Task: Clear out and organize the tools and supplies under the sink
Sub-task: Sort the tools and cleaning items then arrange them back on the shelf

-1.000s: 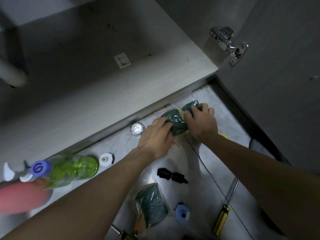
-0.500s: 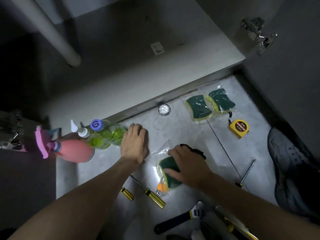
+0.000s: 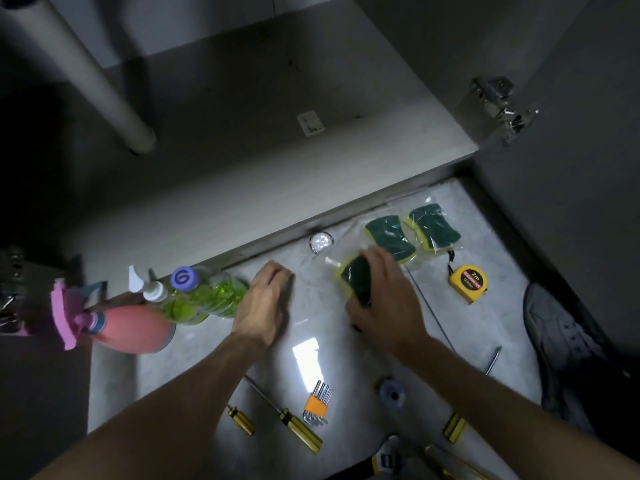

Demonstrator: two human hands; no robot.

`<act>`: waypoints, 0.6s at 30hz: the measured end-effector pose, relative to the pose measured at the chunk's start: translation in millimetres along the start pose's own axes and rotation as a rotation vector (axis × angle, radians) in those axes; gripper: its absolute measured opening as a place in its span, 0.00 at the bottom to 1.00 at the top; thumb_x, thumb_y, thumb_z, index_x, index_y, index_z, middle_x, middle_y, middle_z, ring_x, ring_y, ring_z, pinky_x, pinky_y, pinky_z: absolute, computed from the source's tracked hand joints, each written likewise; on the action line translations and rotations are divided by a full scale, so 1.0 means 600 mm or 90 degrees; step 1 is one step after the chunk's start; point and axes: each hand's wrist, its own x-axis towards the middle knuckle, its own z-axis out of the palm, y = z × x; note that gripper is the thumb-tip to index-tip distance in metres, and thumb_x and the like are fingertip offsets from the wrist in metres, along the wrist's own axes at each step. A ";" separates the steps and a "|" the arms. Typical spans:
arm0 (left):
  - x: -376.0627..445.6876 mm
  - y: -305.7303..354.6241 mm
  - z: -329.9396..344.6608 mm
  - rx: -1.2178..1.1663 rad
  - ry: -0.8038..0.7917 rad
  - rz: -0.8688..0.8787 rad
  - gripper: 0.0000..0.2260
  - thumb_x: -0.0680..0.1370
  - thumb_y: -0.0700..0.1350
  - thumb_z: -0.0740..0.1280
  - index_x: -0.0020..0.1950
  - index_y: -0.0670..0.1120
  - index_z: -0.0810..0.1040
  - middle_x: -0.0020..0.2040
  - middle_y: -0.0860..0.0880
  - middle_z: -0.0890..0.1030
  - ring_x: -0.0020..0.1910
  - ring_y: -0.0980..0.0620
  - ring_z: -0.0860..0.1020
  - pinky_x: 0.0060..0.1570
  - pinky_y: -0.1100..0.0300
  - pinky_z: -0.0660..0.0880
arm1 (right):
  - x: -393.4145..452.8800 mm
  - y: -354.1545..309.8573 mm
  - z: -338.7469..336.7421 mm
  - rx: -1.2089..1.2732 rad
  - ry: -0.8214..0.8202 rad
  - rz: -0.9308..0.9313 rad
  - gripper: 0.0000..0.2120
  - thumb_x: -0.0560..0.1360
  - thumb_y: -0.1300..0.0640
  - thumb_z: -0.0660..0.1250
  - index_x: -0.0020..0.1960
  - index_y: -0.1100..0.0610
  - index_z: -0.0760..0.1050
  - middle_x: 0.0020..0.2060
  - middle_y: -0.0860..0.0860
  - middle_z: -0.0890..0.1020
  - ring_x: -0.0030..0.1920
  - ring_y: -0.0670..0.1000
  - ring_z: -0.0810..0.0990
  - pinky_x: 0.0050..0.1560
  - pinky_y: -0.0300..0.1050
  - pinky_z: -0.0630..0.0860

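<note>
My right hand (image 3: 381, 299) grips a bagged green-and-yellow sponge (image 3: 355, 277) just above the grey floor, close to two more bagged sponges (image 3: 389, 239) (image 3: 434, 228) that lie side by side by the cabinet's edge. My left hand (image 3: 265, 303) rests flat on the floor with fingers spread, holding nothing, right beside a green bottle (image 3: 204, 294) with a purple cap. A pink spray bottle (image 3: 133, 327) lies to the left of that one.
A yellow tape measure (image 3: 468, 283) and a round shiny cap (image 3: 321, 242) lie near the sponges. Yellow-handled screwdrivers (image 3: 299, 429), an orange hex key set (image 3: 317, 403) and a blue roll (image 3: 392, 393) lie nearer me. A grey shoe (image 3: 561, 341) is at right. The open cabinet floor (image 3: 242, 150) holds a pipe (image 3: 90, 77).
My right hand picked up the third bagged sponge and carried it up toward the two sponges by the cabinet. The hex keys under it now show. My left hand stayed by the green bottle.
</note>
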 end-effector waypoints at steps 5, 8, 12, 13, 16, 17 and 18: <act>0.011 -0.009 0.000 0.028 -0.008 -0.009 0.27 0.66 0.27 0.68 0.65 0.37 0.76 0.66 0.39 0.73 0.66 0.40 0.73 0.68 0.60 0.64 | 0.128 0.082 -0.051 -0.219 -0.029 0.116 0.33 0.77 0.52 0.68 0.77 0.56 0.59 0.77 0.59 0.61 0.69 0.60 0.70 0.67 0.59 0.72; 0.018 -0.001 -0.005 0.026 -0.043 -0.025 0.29 0.65 0.27 0.69 0.67 0.38 0.75 0.67 0.40 0.73 0.66 0.40 0.72 0.69 0.60 0.64 | 0.141 0.104 -0.051 -0.311 -0.092 0.129 0.29 0.79 0.53 0.65 0.77 0.59 0.61 0.77 0.60 0.61 0.72 0.61 0.67 0.70 0.60 0.69; 0.035 0.003 -0.023 0.058 -0.074 -0.046 0.26 0.68 0.31 0.68 0.65 0.44 0.76 0.63 0.45 0.77 0.63 0.42 0.75 0.60 0.52 0.74 | 0.123 0.092 -0.035 -0.238 0.038 0.040 0.24 0.77 0.53 0.66 0.72 0.59 0.70 0.73 0.59 0.68 0.73 0.60 0.65 0.72 0.58 0.65; 0.041 0.004 -0.030 0.081 -0.087 -0.057 0.22 0.69 0.32 0.67 0.61 0.46 0.77 0.61 0.46 0.79 0.60 0.41 0.77 0.55 0.51 0.76 | 0.116 0.083 -0.027 -0.195 0.064 -0.004 0.22 0.77 0.54 0.65 0.70 0.57 0.71 0.71 0.58 0.70 0.71 0.58 0.66 0.70 0.56 0.67; 0.065 0.010 -0.048 0.160 -0.116 -0.052 0.11 0.73 0.39 0.65 0.53 0.51 0.78 0.53 0.46 0.82 0.53 0.39 0.80 0.45 0.52 0.74 | 0.107 0.046 0.005 -0.106 0.012 -0.132 0.16 0.77 0.57 0.62 0.64 0.54 0.76 0.63 0.53 0.75 0.61 0.54 0.71 0.61 0.54 0.74; 0.072 0.011 -0.051 0.180 -0.119 -0.044 0.11 0.74 0.40 0.65 0.53 0.52 0.78 0.52 0.47 0.83 0.52 0.40 0.80 0.44 0.53 0.74 | 0.108 0.034 0.020 -0.097 -0.027 -0.156 0.16 0.76 0.59 0.62 0.63 0.55 0.77 0.62 0.53 0.76 0.59 0.55 0.73 0.58 0.55 0.75; 0.075 0.011 -0.052 0.193 -0.120 -0.036 0.11 0.75 0.41 0.65 0.54 0.53 0.79 0.53 0.47 0.83 0.52 0.40 0.80 0.43 0.54 0.73 | 0.111 0.021 0.036 -0.091 -0.070 -0.166 0.17 0.75 0.60 0.63 0.64 0.56 0.77 0.63 0.54 0.76 0.58 0.56 0.74 0.56 0.56 0.76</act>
